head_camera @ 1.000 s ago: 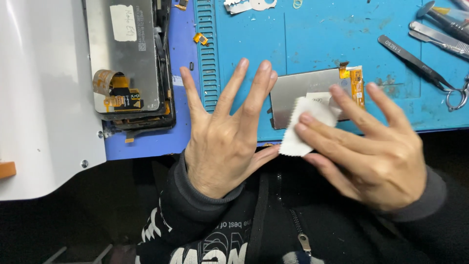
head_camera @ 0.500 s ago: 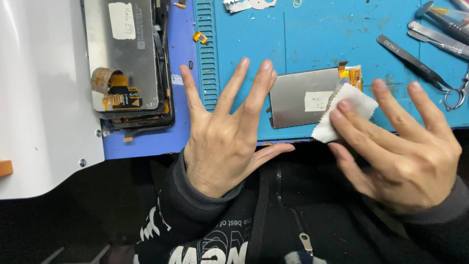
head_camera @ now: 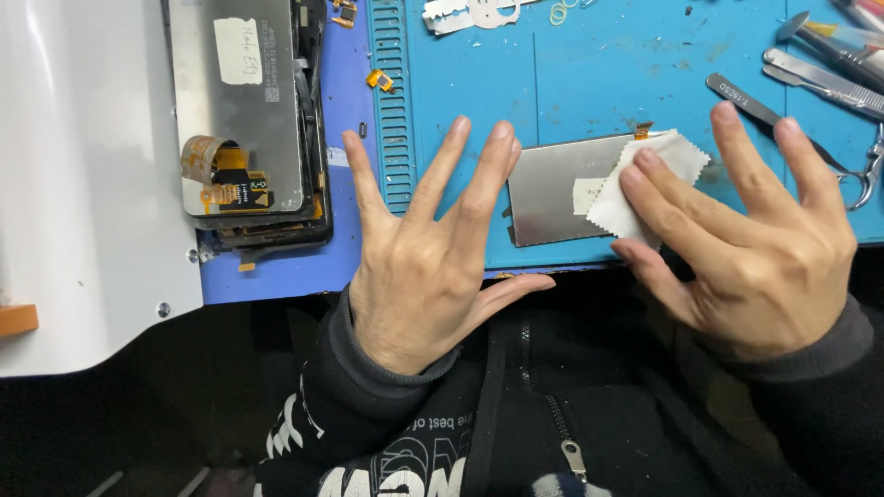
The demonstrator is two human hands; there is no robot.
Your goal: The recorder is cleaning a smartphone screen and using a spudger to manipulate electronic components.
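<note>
Blue work mat [head_camera: 571, 83] under both hands. Left hand [head_camera: 419, 267] flat, fingers spread wide, holding nothing, just beside metal panel [head_camera: 552, 189]. Right hand [head_camera: 746, 230] splayed, fingertips pressing white cloth [head_camera: 645, 179] onto panel's right end.

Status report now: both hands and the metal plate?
Left hand flat, fingers spread, beside metal plate. Right hand pressing white cloth on plate. Nothing in the way.
</note>
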